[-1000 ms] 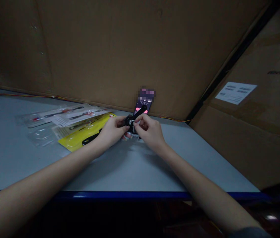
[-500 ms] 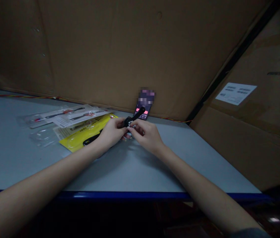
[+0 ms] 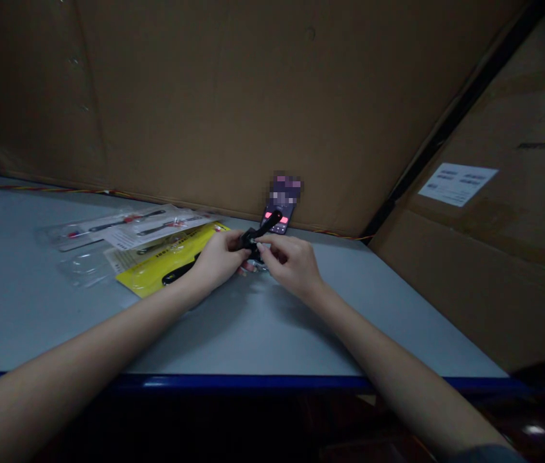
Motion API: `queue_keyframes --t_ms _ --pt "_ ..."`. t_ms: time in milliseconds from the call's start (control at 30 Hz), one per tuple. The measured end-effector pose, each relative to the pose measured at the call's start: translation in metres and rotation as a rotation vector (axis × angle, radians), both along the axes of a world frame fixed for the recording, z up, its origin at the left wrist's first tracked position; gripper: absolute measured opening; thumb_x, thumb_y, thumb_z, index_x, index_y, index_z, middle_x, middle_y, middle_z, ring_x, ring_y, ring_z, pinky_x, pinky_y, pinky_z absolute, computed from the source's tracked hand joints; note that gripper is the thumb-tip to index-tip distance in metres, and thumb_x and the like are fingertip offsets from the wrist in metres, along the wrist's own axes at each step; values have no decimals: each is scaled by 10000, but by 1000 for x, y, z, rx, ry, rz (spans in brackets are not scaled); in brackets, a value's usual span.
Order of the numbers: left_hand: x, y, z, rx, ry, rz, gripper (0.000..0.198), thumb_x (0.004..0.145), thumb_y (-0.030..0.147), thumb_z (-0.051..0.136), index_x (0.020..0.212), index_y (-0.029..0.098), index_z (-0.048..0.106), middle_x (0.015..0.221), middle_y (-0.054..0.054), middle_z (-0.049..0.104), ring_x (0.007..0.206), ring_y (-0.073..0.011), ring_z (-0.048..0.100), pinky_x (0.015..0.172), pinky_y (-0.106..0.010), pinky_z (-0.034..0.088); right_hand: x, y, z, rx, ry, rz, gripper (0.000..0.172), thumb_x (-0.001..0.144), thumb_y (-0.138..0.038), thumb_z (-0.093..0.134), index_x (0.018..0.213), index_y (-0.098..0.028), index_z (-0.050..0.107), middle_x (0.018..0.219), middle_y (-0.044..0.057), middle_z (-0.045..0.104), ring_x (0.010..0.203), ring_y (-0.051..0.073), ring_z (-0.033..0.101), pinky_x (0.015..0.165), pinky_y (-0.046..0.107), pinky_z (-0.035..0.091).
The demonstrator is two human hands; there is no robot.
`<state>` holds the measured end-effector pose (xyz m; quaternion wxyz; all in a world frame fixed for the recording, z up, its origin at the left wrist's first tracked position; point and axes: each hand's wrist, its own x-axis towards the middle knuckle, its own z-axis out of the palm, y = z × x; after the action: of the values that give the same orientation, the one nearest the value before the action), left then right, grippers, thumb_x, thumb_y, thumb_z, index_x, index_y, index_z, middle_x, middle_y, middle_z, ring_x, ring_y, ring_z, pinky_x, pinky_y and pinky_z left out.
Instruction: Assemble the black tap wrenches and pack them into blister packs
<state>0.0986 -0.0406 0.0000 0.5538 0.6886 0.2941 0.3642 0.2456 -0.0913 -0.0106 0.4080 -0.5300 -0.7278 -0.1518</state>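
Both grips look closed from my seat on the head view. The left hand (image 3: 217, 260) is curled around a black tool (image 3: 263, 226), and the fingertips (image 3: 260, 245) of the right hand (image 3: 294, 265) pinch a small metal part (image 3: 252, 240) at its near end. I have the tool held up close to the far edge of the counter (image 3: 205, 382), about midway along, with its black handle angled up and away to the right.

Right under my hands, a shiny bit with some red on it (image 3: 252, 269) sits on the counter, too hidden to name. Just behind the tool, a phone (image 3: 278, 217) leans against a cardboard wall (image 3: 205, 96), its upper part blurred out.

Beside my left hand lies a yellow card pack (image 3: 150, 276) holding a black-handled piece. Clear plastic packs (image 3: 123, 225) overlap it toward the far left corner. A wire (image 3: 51, 190) runs along the far edge, and a white label (image 3: 458, 184) sits on a carton (image 3: 475, 289) at the right.
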Motion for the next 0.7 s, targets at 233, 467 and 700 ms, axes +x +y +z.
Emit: queue_keyframes --t_ms 233,467,700 --pt "0 2 -1 29 -22 -4 165 722 -6 501 815 105 580 513 36 589 426 -85 551 406 -166 430 -5 -1 -2 -93 178 167 234 815 -238 502 930 -166 693 580 -7 608 478 93 470 479 217 329" --pt "0 1 -3 -41 -13 -16 164 726 20 530 850 109 589 623 12 628 470 -85 589 404 -157 435 1 4 -3 -41 82 -10 228 805 -255 527 968 -194 673 587 -13 605 487 95 475 508 221 327" --pt "-1 -1 -1 -29 -8 -25 200 724 21 529 890 100 606 586 15 618 469 -87 580 412 -161 431 -4 0 -1 -25 -128 -66 176 827 -343 529 826 -197 627 583 -10 597 524 118 495 586 246 326"
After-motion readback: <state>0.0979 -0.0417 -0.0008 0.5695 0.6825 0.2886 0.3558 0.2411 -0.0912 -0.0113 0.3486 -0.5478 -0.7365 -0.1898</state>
